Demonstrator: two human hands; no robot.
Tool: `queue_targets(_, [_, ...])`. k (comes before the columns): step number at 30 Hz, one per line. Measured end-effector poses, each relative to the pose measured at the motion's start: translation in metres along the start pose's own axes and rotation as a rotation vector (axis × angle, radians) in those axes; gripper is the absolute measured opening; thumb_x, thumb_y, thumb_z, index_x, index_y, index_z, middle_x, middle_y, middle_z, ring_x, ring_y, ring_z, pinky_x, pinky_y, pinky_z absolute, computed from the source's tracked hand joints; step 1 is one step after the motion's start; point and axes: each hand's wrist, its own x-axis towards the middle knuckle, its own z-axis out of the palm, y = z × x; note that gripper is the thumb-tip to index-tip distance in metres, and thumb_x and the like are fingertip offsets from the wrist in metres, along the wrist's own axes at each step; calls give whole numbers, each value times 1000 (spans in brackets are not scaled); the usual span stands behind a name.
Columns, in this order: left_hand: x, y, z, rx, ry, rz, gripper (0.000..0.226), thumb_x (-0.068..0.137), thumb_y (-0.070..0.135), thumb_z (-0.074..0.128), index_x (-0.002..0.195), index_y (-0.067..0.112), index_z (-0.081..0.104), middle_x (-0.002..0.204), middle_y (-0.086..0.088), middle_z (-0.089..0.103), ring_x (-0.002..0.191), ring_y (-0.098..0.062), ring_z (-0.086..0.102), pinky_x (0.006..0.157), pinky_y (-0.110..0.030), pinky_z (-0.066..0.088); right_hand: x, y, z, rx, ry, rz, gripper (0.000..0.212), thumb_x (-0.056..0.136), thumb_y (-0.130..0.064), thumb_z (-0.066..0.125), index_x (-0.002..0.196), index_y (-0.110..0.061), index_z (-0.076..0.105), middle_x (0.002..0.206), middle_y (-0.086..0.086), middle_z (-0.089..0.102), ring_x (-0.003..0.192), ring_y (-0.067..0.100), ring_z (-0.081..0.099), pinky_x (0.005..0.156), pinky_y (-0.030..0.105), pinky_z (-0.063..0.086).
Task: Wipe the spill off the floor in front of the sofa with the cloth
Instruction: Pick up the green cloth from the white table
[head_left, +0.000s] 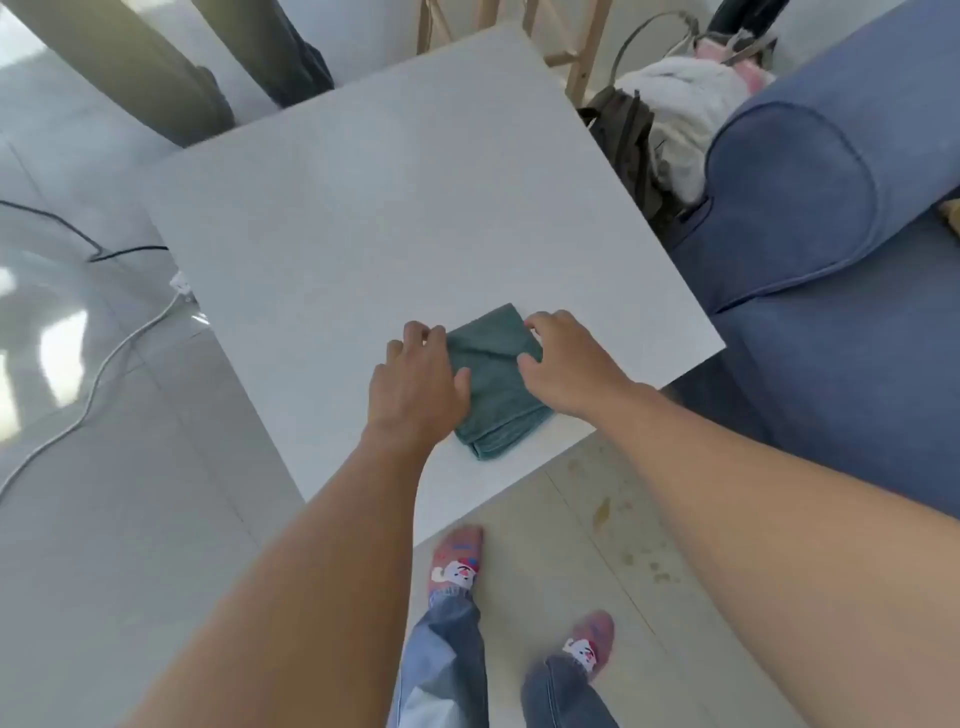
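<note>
A folded teal cloth (493, 384) lies near the front corner of the white table (363, 208). My left hand (415, 384) rests on the cloth's left edge, thumb on top of the fabric. My right hand (569, 364) touches its right edge with the fingers curled onto it. Whether either hand has a firm grip is hard to tell. On the pale floor tiles between the table and the blue sofa (831, 260) sits the spill (602, 512): yellowish-brown spots and smears, trailing toward the lower right.
My feet in pink patterned socks (457, 561) stand on the floor just left of the spill. A grey cable (104, 358) and a black one run over the floor at the left. Bags and white fabric (670, 104) are piled behind the sofa arm, beside wooden legs.
</note>
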Motion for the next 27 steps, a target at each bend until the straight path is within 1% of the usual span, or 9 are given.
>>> queue_targets(6, [11, -24, 47, -78, 255, 11, 52, 94, 30, 57, 141, 12, 48, 129, -9, 54, 110, -32, 49, 86, -41, 49, 41, 0, 38, 38, 179, 88, 43, 99, -29, 54, 137, -13, 43, 130, 8, 51, 120, 32, 48, 98, 44, 41])
queue_targets(10, [18, -20, 38, -206, 222, -80, 31, 87, 28, 59, 116, 18, 62, 107, -3, 58, 105, -27, 47, 81, -40, 48, 43, 8, 46, 162, 193, 95, 7, 100, -20, 50, 99, -13, 50, 106, 7, 53, 107, 31, 54, 82, 38, 44])
queue_targets(12, [22, -18, 35, -233, 187, -85, 19, 85, 27, 58, 100, 19, 66, 103, -1, 55, 105, -24, 44, 83, -39, 48, 38, 14, 47, 169, 191, 61, 11, 102, -19, 46, 92, -17, 43, 101, 6, 49, 102, 30, 52, 76, 34, 38])
queue_targets(15, [25, -12, 30, -326, 138, -62, 13, 85, 26, 57, 97, 22, 61, 100, 1, 57, 104, -23, 46, 80, -34, 46, 26, 27, 42, 279, 260, 41, 11, 104, -21, 43, 94, -20, 41, 85, 2, 51, 78, 25, 50, 64, 33, 34])
queue_targets(18, [27, 14, 24, -465, 115, -26, 10, 91, 25, 55, 99, 22, 51, 81, -2, 62, 74, -22, 57, 58, -35, 45, 14, 48, 31, 388, 309, 57, 11, 106, -25, 40, 98, -18, 42, 76, 2, 53, 64, 21, 48, 54, 35, 34])
queue_targets(20, [27, 33, 21, -561, 85, -12, 16, 94, 25, 56, 107, 20, 46, 77, -1, 59, 65, -18, 55, 59, -36, 46, 7, 64, 26, 467, 314, 65, 9, 106, -25, 40, 104, -18, 44, 78, 3, 56, 65, 20, 50, 56, 35, 36])
queue_targets(22, [27, 53, 23, -648, 67, -13, 24, 95, 26, 56, 115, 22, 43, 89, 0, 60, 75, -17, 58, 66, -36, 51, -3, 85, 21, 551, 323, 95, 13, 106, -24, 42, 118, -23, 46, 81, 6, 62, 70, 23, 55, 59, 35, 38])
queue_targets(24, [28, 70, 24, -695, 49, 2, 27, 97, 27, 55, 120, 27, 41, 101, 0, 59, 86, -17, 60, 75, -42, 54, -15, 103, 18, 651, 324, 91, 42, 104, -20, 46, 141, -37, 41, 87, 13, 68, 77, 23, 60, 66, 26, 45])
queue_targets(27, [24, 108, 38, -731, -56, 83, 34, 98, 23, 52, 125, 38, 36, 105, -3, 59, 93, -22, 63, 77, -50, 58, -41, 142, 14, 831, 289, 48, 58, 99, -11, 59, 149, -37, 46, 94, -8, 68, 78, 5, 64, 75, 9, 49])
